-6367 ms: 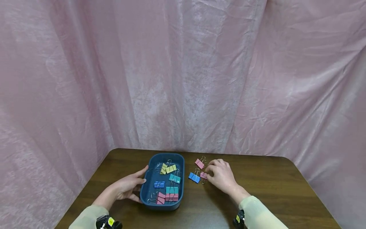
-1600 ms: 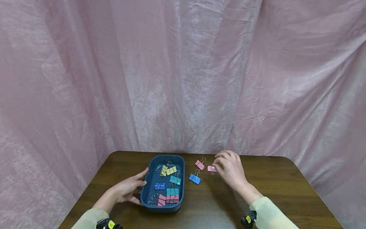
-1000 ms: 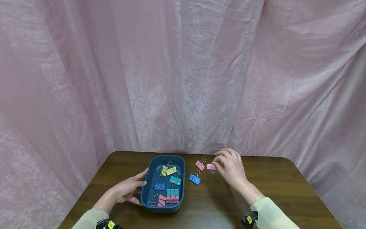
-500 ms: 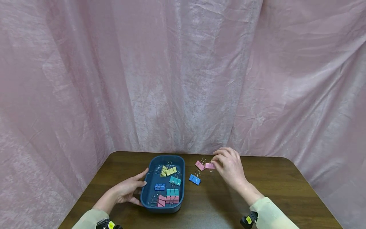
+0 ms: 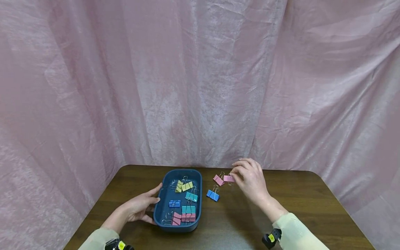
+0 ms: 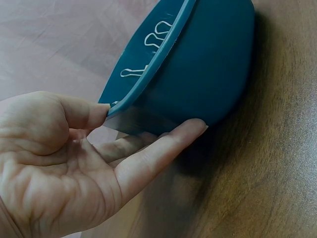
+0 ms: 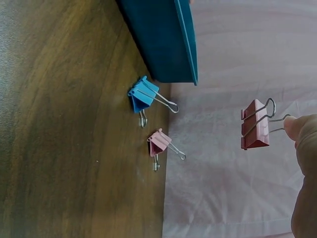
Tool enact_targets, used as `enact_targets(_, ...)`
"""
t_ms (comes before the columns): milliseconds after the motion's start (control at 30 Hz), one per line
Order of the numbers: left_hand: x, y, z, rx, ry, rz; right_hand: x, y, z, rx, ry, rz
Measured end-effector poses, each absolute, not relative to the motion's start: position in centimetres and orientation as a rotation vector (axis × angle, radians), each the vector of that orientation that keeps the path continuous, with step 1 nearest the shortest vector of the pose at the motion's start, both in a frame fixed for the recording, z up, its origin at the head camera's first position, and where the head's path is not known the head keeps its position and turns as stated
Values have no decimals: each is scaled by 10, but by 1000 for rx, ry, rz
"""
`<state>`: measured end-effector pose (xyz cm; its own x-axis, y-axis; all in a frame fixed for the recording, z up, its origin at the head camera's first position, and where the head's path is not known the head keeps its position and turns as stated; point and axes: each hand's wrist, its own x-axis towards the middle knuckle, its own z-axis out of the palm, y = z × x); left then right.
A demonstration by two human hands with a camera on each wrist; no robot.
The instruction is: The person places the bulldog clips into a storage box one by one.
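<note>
My right hand (image 5: 250, 177) pinches a pink binder clip (image 7: 255, 124) by one wire handle, between thumb and fingertips. In the right wrist view the clip hangs in front of the curtain, apart from the tabletop. A second pink clip (image 7: 159, 143) and a blue clip (image 7: 143, 94) lie on the table, between that hand and a dark blue tub (image 5: 200, 208). My left hand (image 5: 140, 206) rests against the tub's left side. Its thumb touches the rim, and its fingers lie fairly straight along the outer wall (image 6: 213, 64).
Inside the tub lie yellow clips (image 5: 187, 186), teal clips (image 5: 189, 209), a darker blue clip (image 5: 174, 203) and pink clips (image 5: 176, 218). The brown wooden table (image 5: 300, 208) has rounded far corners. A pink velvet curtain (image 5: 200, 86) hangs behind it.
My right hand has taken the pink clip from beside the blue one and raised it. Over the last second it shifts slightly up and left. My left hand and the tub stay put.
</note>
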<state>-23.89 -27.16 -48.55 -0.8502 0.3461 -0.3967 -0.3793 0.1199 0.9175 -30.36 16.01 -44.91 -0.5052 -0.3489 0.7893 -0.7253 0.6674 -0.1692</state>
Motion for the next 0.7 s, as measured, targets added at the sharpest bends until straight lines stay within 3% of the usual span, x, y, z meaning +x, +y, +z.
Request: enact_targets(700, -239, -271, -483, -41, 1871, 1776, -306, 153, -432, 845, -2084, 647)
